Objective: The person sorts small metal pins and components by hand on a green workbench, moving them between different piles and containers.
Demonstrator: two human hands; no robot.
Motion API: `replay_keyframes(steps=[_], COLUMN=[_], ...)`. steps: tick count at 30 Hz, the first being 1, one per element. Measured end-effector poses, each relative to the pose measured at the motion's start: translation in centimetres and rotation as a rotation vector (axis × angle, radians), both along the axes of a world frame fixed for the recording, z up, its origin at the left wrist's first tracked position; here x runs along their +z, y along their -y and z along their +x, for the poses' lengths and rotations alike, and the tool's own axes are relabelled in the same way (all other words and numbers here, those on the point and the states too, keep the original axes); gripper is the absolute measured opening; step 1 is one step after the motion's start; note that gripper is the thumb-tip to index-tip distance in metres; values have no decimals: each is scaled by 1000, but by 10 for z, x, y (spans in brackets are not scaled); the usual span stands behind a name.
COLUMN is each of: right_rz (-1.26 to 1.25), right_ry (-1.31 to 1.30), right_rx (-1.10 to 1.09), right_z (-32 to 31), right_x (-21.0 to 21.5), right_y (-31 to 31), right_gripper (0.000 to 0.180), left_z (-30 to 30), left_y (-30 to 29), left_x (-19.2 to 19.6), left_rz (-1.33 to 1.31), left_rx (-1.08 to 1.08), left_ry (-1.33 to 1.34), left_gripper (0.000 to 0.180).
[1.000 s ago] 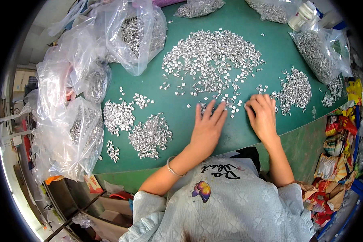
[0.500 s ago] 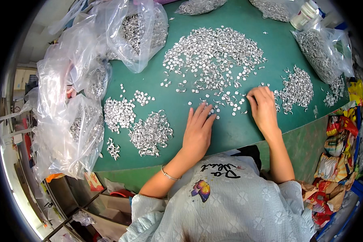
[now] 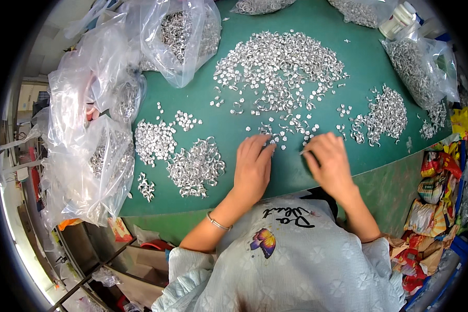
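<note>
My left hand [image 3: 253, 165] rests on the table, fingers slightly bent and lying apart from the thumb, with their tips at the near edge of a loose scatter of small silvery metal pieces [image 3: 298, 123]. To its right, my right hand [image 3: 328, 162] has its thumb and forefinger drawn together low over the table. A tiny bright spot shows at those fingertips, too small to name. Beyond both hands spreads a large pile of flower-shaped and curved pieces [image 3: 281, 67]. A heap of curved pieces [image 3: 387, 115] lies to the right of my right hand.
On the left are a pile of flower-shaped pieces [image 3: 154, 140] and a pile of curved pieces [image 3: 196, 169]. Clear plastic bags [image 3: 70, 125] crowd the left edge. A filled bag [image 3: 413, 67] and a white bottle [image 3: 398, 22] stand at the far right of the green table [image 3: 291, 179].
My right hand has moved left and nearer to me, away from the right heap. The left hand's fingers have drawn in closer together. A few flower-shaped pieces show where my right hand was.
</note>
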State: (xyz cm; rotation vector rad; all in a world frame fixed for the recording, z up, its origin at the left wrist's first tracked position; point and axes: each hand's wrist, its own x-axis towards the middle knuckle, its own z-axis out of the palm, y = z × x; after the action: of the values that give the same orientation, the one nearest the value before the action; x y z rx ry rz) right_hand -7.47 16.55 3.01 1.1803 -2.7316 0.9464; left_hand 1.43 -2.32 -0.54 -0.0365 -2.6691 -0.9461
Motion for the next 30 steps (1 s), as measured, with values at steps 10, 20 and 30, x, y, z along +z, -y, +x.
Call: replay_keyframes(steps=[10, 20, 30], right_rz=[16, 37, 59], right_ry=[-157, -191, -21], right_rx=[-19, 47, 192], right_z=[-18, -27, -1], right_x=[-11, -29, -14], right_y=[34, 36, 11], right_gripper=[13, 11, 12], left_z=[-48, -53, -11], left_y=[16, 28, -4], left_x=[3, 15, 21], left_rz=[-9, -37, 41], left_rx=[118, 10, -111], left_ry=[65, 157, 24], left_gripper=[18, 5, 15])
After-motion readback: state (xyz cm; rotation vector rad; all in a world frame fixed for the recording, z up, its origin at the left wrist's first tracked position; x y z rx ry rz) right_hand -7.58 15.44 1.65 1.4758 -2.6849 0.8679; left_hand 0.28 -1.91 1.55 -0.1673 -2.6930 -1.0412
